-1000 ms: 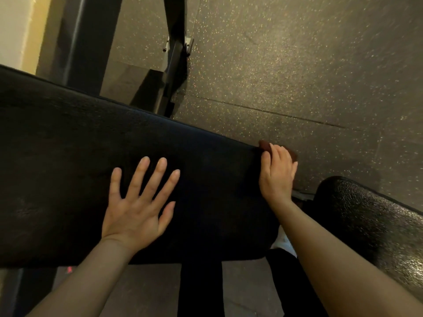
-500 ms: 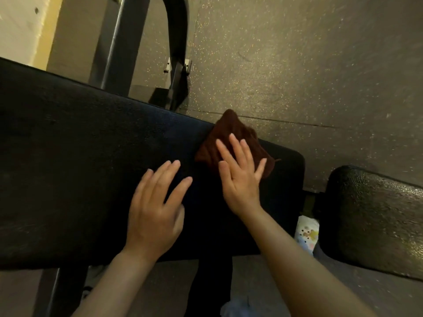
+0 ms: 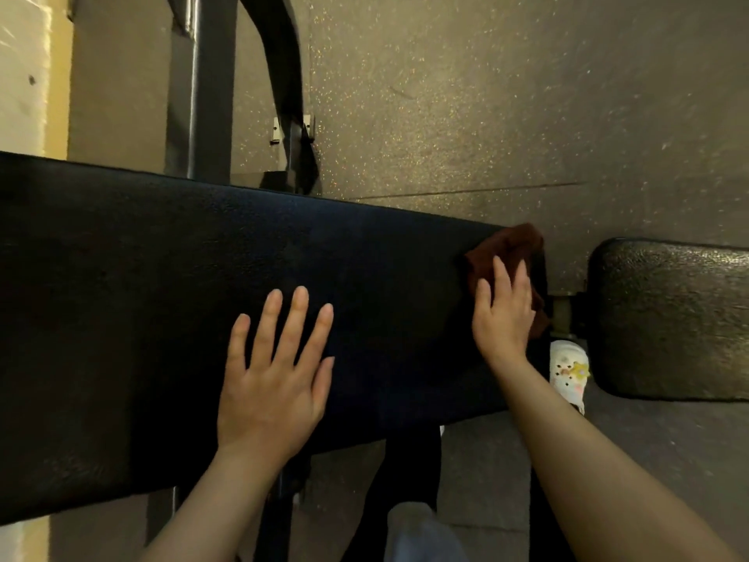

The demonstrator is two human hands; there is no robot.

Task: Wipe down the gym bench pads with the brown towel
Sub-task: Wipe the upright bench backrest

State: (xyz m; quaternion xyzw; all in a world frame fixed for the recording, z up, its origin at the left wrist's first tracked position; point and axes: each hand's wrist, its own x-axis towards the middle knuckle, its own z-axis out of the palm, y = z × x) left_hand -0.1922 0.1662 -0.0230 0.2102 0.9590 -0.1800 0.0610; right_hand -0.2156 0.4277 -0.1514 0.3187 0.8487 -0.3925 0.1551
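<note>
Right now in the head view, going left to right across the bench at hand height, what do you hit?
long black pad → left hand, flat on it → right hand pressing the brown towel at the pad's end → metal bracket in the gap → second black pad

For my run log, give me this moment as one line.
left hand: flat on long bench pad | right hand: pressing brown towel at pad's right end | small pad: untouched

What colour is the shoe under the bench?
The shoe is white with small colourful charms, one yellow; the head view shows it.
</note>
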